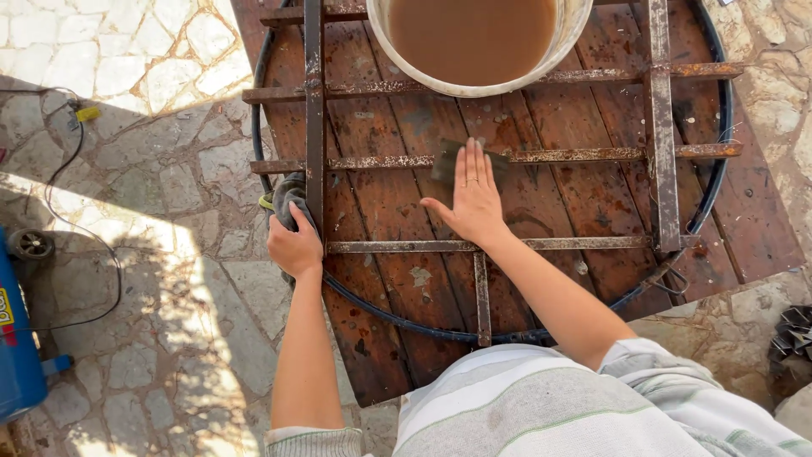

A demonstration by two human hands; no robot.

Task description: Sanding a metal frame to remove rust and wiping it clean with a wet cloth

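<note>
A rusty round metal frame is lying on the wet wooden counter. The right hand is pressing flat, fingers together, on a dark sanding pad lying under its fingertips. The left hand is clamping a grey cloth against the frame's upright bar.

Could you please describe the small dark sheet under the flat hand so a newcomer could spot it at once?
Start at the bucket of brown water. Below it, a rusty crossbar spans the round frame. There the right hand presses a dark sheet, the only flat, greenish-grey rectangle.
</note>
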